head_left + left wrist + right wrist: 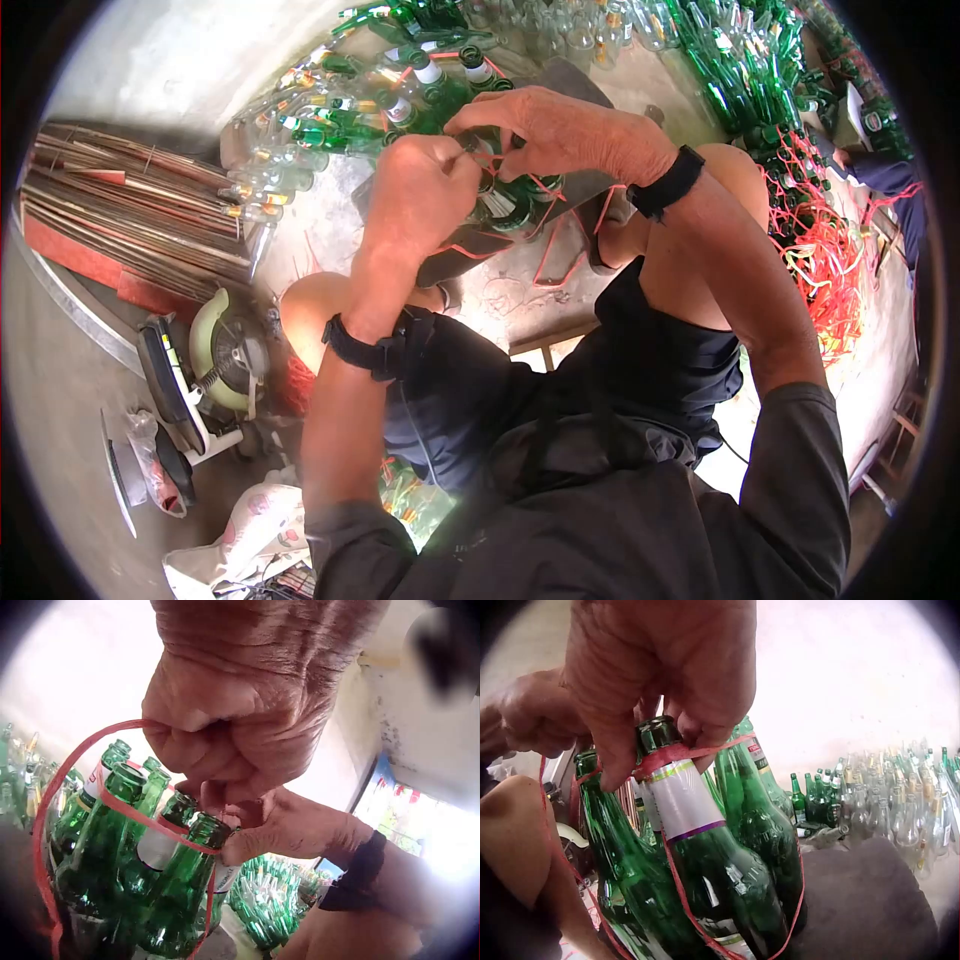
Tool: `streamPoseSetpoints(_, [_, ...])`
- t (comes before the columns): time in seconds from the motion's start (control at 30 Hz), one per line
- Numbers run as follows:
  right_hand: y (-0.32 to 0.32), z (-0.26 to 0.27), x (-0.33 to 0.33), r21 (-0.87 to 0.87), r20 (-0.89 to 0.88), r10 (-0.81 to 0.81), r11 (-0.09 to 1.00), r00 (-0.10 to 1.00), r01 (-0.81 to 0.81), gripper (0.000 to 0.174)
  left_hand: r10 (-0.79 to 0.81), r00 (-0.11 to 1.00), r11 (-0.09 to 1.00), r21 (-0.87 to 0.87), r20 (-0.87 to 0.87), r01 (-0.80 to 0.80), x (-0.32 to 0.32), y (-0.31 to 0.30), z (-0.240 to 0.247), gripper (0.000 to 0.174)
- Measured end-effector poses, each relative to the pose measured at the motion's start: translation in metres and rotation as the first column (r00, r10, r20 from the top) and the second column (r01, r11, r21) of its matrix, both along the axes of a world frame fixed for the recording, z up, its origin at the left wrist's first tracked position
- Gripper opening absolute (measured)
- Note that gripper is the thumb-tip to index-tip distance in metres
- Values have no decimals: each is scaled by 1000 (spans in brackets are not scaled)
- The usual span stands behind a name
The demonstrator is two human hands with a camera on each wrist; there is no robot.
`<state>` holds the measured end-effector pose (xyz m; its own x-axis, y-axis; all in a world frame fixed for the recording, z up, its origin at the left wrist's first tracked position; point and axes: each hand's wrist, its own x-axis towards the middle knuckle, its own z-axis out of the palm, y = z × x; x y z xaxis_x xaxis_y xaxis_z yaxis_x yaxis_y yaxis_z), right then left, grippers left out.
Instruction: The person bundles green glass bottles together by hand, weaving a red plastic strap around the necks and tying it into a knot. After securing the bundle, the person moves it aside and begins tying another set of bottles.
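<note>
Several green bottles (169, 892) stand bunched together, with red strap (49, 825) running round their necks and sides. In the left wrist view, the left hand (236, 712) is curled above the necks and pinches the strap. The right hand (660, 675) is at the neck of a bottle with a white label (682, 796), its thumb and fingers on either side of the neck, where red strap is wound. From the head view, the left hand (425, 185) and the right hand (565, 130) meet over the bunch.
Loose green and clear bottles (330, 125) lie by the wall, more bottles (740, 65) at the upper right. A heap of red strap (825, 270) is at the right. Wooden strips (130, 210) and a fan (225, 350) are at the left. A dark slab (866, 900) lies beneath the bunch.
</note>
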<state>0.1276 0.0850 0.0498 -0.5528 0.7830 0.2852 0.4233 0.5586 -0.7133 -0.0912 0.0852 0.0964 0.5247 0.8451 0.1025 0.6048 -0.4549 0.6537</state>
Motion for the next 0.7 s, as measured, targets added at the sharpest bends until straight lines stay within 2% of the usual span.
streamPoseSetpoints(0.33, [0,1,0,-20,36,-26,999,999,27,60,78,995,992,-94,-55,-83,-8,17,-23,16])
streamPoseSetpoints(0.43, [0,0,1,-16,0,-21,1000,1000,21,57,109,994,994,-14,-9,-109,-5,11,-28,16])
streamPoseSetpoints(0.5, [1,-2,1,-26,-15,-20,999,1000,20,56,150,986,987,75,-66,-145,-4,5,-27,15])
streamPoseSetpoints(0.57, [2,-5,0,73,35,-34,997,999,31,56,162,983,984,96,-90,-153,-5,2,-30,16])
streamPoseSetpoints(0.63, [2,-7,-1,85,22,-35,996,999,33,56,178,977,979,120,-113,-164,-7,-2,-33,16])
streamPoseSetpoints(0.7, [1,-7,-3,99,10,-37,994,999,36,56,231,973,965,122,8,-230,-7,-10,-40,15])
